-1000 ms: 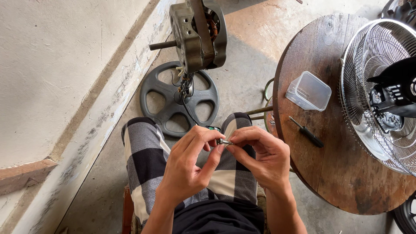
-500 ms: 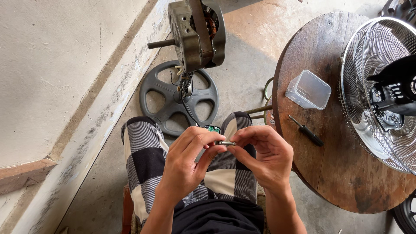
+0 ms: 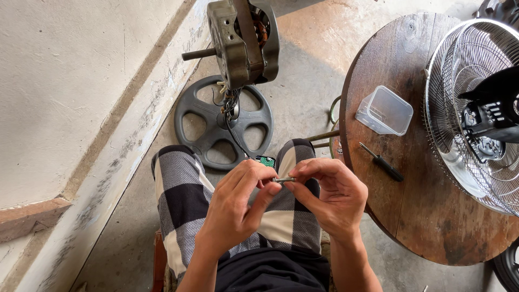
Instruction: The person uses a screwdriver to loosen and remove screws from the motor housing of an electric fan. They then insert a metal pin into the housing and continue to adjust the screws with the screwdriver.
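My left hand (image 3: pixel 238 203) and my right hand (image 3: pixel 330 197) meet over my lap, above checked black-and-white trousers. Between the fingertips of both hands I pinch a small metal pin or screw (image 3: pixel 284 179), held level. A small green circuit board (image 3: pixel 265 160) peeks out just beyond my left fingers; a dark wire runs from it toward the motor (image 3: pixel 243 40) on the floor.
A round wooden table (image 3: pixel 416 216) stands at my right with a clear plastic box (image 3: pixel 385 111), a black screwdriver (image 3: pixel 383 161) and a metal fan guard (image 3: pixel 478 108). A grey spoked wheel (image 3: pixel 208 127) lies on the concrete floor under the motor. A wall runs along the left.
Hands stay joined over my lap; the fingers have shifted slightly around the small metal piece. Nothing else moved.
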